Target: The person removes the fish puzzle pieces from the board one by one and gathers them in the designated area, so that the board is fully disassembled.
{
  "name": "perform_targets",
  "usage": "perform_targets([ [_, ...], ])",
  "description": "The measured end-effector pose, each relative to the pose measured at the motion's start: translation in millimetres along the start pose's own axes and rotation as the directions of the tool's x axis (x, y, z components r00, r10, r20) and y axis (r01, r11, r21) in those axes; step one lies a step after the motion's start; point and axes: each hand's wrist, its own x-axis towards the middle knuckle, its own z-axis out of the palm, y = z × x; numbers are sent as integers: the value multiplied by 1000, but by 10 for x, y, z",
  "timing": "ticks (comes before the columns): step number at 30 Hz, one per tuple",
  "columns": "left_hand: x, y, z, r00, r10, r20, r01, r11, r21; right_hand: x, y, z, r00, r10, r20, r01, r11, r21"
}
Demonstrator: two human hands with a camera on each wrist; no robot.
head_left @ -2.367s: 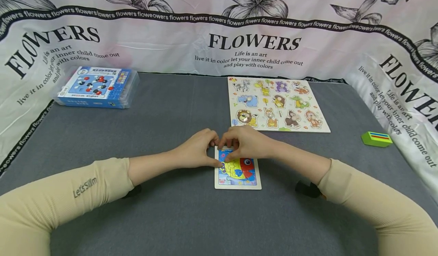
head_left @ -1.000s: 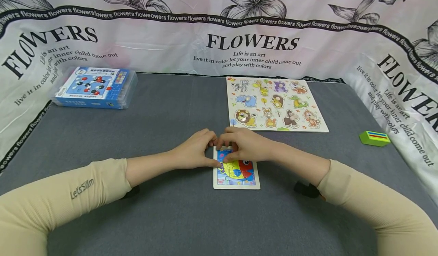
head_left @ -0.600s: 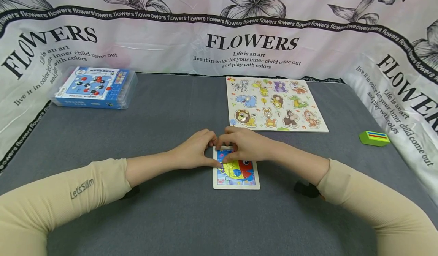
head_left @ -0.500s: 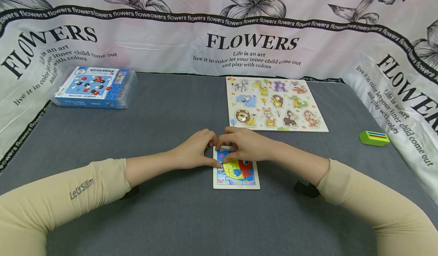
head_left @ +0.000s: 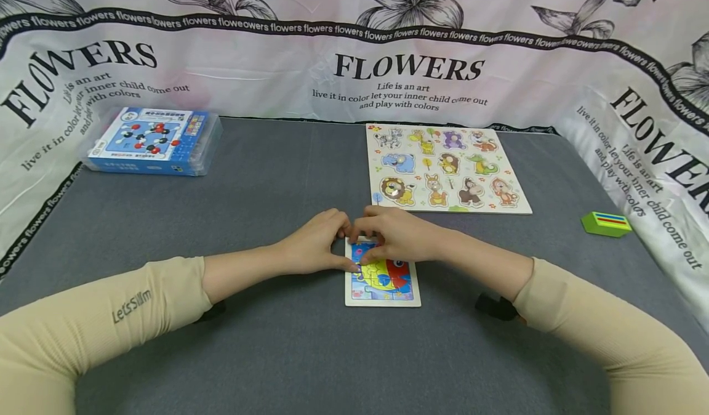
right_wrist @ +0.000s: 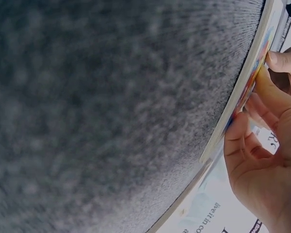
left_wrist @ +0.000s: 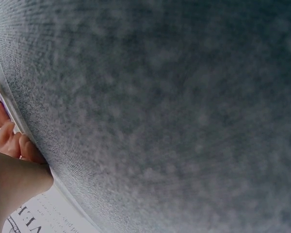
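A small jigsaw puzzle (head_left: pixel 382 282) in a pale frame lies flat on the grey cloth, showing a yellow and red fish on blue. My left hand (head_left: pixel 316 242) is at its upper left, thumb on the left side of the picture and curled fingers by the top left corner. Over the puzzle's upper part, my right hand (head_left: pixel 407 233) bends its thumb and fingers onto the picture, close against the left hand's fingers. The right wrist view shows the right hand (right_wrist: pixel 266 160) touching the board's face. Whether a single piece is between the fingertips is hidden.
An animal peg board (head_left: pixel 451 169) lies behind the puzzle. A blue-labelled plastic box (head_left: pixel 149 141) stands at the back left. On the right is a small green block (head_left: pixel 606 224) with coloured stripes. A flower-printed cloth (head_left: pixel 410 70) rises behind the grey surface.
Since the oldest frame, the right hand has shifted slightly towards me, covering more of the fish's eye. Both hands stay at the puzzle and look still over the last second.
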Motion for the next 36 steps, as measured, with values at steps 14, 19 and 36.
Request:
perform_targets([
  [14,1,-12,-6,1000,22,-4,-21,1000,13,26,-24,8,1000,24,-8,-23,998,60],
  [19,1,-21,7,1000,23,-7,-23,1000,21,32,-25,9,999,40,-14,-39,996,78],
  [36,-40,16,-7,998,49,-34,-45,992,122,31,-41,3,992,118,-35,-112,984,137],
])
